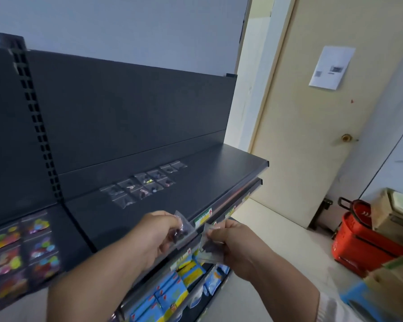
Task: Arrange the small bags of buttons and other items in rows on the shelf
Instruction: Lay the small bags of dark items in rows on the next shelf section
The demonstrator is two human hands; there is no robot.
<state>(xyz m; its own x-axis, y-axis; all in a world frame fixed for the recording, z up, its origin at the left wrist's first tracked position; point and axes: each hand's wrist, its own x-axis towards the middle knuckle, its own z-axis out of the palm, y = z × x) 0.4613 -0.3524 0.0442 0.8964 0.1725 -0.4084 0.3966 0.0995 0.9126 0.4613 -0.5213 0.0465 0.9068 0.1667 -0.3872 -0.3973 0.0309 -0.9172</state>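
Left hand (159,233) pinches one small clear bag (183,230) with dark pieces inside, fingers curled on it, held just over the front edge of the dark shelf (219,180). Right hand (230,242) grips a bunch of clear bags (207,246), fingers curled round them, just beside the left hand and slightly lower, in front of the shelf's edge strip. The single bag and the bunch are near each other; touching or apart, can't tell.

Further back on the shelf, two rows of small bags (144,184) lie flat, running diagonally toward the back right, well apart from both hands. Contents mostly dark, one has a yellow-green bit; details too blurry.

Left section of the shelf: bags of colourful buttons (23,249) lying flat in rows, blurred. Price labels (204,218) on the front edge strip, just above the right hand. Lower shelf below the hands holds blue and yellow packets (172,291).

Right side: beige door (312,135) with a paper notice (330,67) and a brass knob (346,137). Red basket (358,238) on the floor near cardboard boxes (391,219).
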